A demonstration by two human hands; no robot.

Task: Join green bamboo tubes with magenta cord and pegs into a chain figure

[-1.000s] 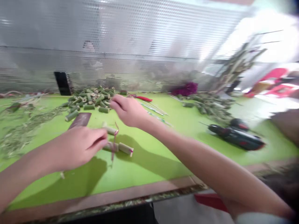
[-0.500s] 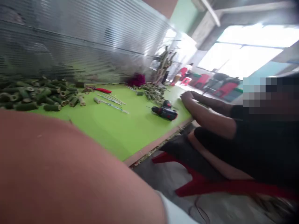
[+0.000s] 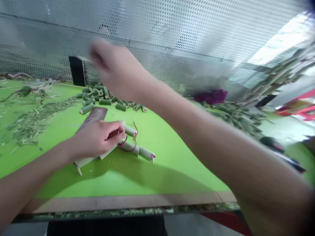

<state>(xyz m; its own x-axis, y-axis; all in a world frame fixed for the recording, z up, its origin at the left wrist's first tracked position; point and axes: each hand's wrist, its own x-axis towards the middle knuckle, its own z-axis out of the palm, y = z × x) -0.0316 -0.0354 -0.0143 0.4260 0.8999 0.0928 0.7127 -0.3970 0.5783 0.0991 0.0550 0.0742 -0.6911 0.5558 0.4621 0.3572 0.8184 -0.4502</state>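
Right hand [image 3: 114, 70] high above the green-topped table [image 3: 177, 144], curled tight, blurred at the knuckles! Its bare forearm [image 3: 192, 127] slants long across the table from the right. Left hand [image 3: 95, 139] down low over the table, thumb [image 3: 115, 139] and forefinger [image 3: 113, 125] bent towards each other, forearm [image 3: 41, 167] angling in from the table's near left side.

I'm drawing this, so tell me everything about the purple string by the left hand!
The purple string looks thin and bendy, like cord. It curves loosely over and beside the pale pieces on the green table, one tip poking past the upper piece. Another part loops close to the left hand, but I can't tell whether it's held. A purple bit also shows at the end of the rightmost piece.
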